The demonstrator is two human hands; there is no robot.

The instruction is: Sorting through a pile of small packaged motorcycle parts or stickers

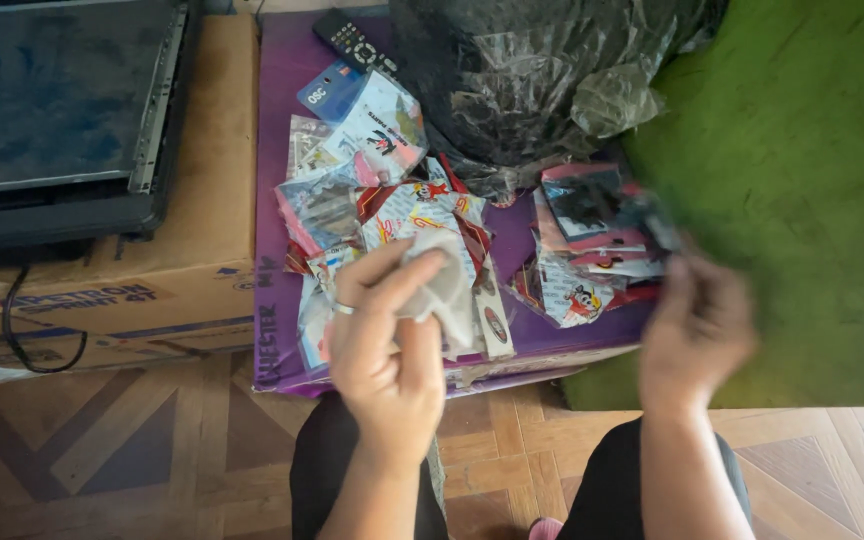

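My left hand (387, 345), with a ring on one finger, pinches a small clear plastic packet (444, 285) between thumb and fingers, above a heap of printed sachets (407, 205) on a purple box (274, 200). My right hand (697, 330) is blurred with motion and grips a small dark item (642, 215) over a second pile of sachets (577, 265) at the box's right side. What the dark item is cannot be made out.
A crumpled black plastic bag (522, 70) lies at the back of the purple box, beside a remote control (352, 40) and a blue card (327, 90). A dark flat device (57, 110) rests on a cardboard box (207, 270) at left. A green surface (802, 200) lies right; parquet floor below.
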